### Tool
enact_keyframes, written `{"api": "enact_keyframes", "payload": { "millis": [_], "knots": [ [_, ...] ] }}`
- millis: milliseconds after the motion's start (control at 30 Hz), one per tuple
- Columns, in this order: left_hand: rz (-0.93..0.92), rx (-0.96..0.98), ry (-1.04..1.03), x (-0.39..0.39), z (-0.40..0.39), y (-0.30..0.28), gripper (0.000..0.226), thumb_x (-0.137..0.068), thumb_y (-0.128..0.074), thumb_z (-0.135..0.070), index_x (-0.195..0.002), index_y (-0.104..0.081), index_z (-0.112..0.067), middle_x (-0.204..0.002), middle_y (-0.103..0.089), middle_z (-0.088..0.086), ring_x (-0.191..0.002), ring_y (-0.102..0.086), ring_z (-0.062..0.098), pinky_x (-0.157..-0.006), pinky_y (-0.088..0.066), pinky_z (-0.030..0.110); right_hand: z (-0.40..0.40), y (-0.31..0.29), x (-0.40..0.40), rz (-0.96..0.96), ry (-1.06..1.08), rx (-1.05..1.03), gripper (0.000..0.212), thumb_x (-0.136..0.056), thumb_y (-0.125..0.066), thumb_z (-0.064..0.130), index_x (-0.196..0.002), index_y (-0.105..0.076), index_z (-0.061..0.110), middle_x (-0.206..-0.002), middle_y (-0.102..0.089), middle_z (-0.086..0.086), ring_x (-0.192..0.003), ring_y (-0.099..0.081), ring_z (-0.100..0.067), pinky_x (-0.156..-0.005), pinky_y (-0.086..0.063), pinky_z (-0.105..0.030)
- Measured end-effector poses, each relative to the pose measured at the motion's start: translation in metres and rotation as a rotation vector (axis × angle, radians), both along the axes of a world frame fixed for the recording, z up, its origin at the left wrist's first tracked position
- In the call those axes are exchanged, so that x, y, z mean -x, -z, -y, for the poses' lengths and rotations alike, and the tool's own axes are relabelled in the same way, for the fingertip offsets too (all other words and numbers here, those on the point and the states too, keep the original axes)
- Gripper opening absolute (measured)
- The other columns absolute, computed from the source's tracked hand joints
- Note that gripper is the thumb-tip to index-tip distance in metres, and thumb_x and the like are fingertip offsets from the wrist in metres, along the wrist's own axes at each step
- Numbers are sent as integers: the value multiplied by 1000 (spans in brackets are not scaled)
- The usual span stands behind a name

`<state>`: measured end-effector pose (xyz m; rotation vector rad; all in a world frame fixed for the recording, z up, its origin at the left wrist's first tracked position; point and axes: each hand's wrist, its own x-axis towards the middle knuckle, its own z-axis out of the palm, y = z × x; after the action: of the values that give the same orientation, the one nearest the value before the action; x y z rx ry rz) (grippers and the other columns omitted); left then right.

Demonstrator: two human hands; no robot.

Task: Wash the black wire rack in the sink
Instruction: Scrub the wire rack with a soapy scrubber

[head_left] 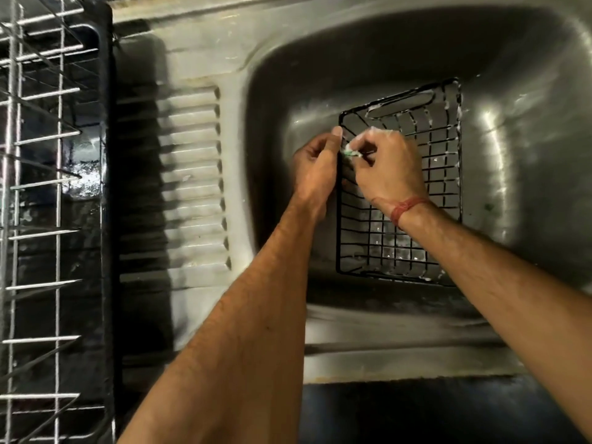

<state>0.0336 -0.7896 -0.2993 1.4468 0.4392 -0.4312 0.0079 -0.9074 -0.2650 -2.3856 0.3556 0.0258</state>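
Nearest, two bare forearms reach from the bottom of the view over the front rim of a steel sink (400, 344) and into its basin. A red thread band (407, 206) circles the right wrist. Lying on the basin floor, toward the left wall, is the rack (445, 174), a shallow black wire basket with a grid bottom and low sides, flecked with white suds. The left hand (315, 168) grips the rack's left rim near its far left corner, thumb up along the wire. The right hand (389, 169), soapy, has its fingers curled round a small green scrubber (350, 153), pressed against the same rim just beside the left thumb. Judging by its thin wire, the rack is probably light and stiff, with a little spring in the rim; the suds likely make it slippery, so a full wrap round the thicker rim wire, as the left hand has, seems the surest hold. Left of the basin runs the ribbed drainboard (192, 174), and beyond its left edge stands a steel dish rack (38, 187).
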Motion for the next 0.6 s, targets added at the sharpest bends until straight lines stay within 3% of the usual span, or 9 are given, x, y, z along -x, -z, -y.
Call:
{"api": "enact_keyframes", "payload": {
  "millis": [67, 100, 200, 300, 367, 433, 600],
  "knots": [
    [10, -45, 9, -2, -1, 4, 34, -110, -64, -35, -109, -78, -4, -99, -77, 14, -93, -71, 28, -90, -62, 46, -5, -11, 9, 16, -68, 26, 19, -90, -78, 10, -104, -77, 23, -109, -76, 9, -96, -71, -5, -90, -60, -24],
    [2, -54, 6, -3, -1, 4, 33, -110, -64, -35, -108, -79, -5, -96, -77, 9, -93, -70, 24, -93, -61, 45, -5, -17, 15, 12, -107, 43, 18, -90, -78, 10, -104, -78, 21, -108, -77, 7, -94, -70, -6, -91, -59, -23],
    [-46, -36, -10, -4, -1, 6, 26, -109, -66, -34, -103, -80, -13, -84, -74, -6, -87, -67, 14, -91, -58, 41, -5, -28, 35, -30, -233, 116, 20, -89, -79, 12, -108, -79, 19, -109, -77, 3, -98, -72, -10, -95, -56, -22],
    [-87, 37, -51, -4, -1, 8, 25, -110, -66, -30, -98, -80, -13, -81, -75, 0, -78, -67, 17, -83, -59, 39, -9, -28, 47, -102, -239, 28, 32, -85, -86, 23, -116, -78, 17, -116, -76, 2, -97, -74, -12, -93, -61, -30],
    [-119, 58, -84, -4, -1, 8, 23, -109, -67, -29, -99, -81, -14, -78, -74, -2, -73, -65, 14, -75, -55, 33, -11, -25, 48, -118, -174, -19, 31, -83, -88, 28, -112, -79, 20, -114, -76, 6, -88, -73, -5, -86, -62, -25],
    [-132, 73, -106, -5, 0, 11, 21, -108, -70, -30, -104, -83, -13, -85, -76, -3, -82, -66, 14, -83, -54, 35, -8, -20, 44, -103, -92, -28, 20, -84, -88, 22, -101, -80, 27, -104, -76, 12, -81, -69, 3, -80, -58, -13],
    [-162, 89, -81, -3, 0, 10, 32, -109, -67, -33, -122, -78, -6, -83, -70, -5, -75, -60, 11, -71, -55, 28, 1, -11, 34, -97, -24, -17, 17, -85, -87, 19, -98, -79, 27, -103, -76, 13, -82, -68, 2, -75, -53, -9]
  ]
}}
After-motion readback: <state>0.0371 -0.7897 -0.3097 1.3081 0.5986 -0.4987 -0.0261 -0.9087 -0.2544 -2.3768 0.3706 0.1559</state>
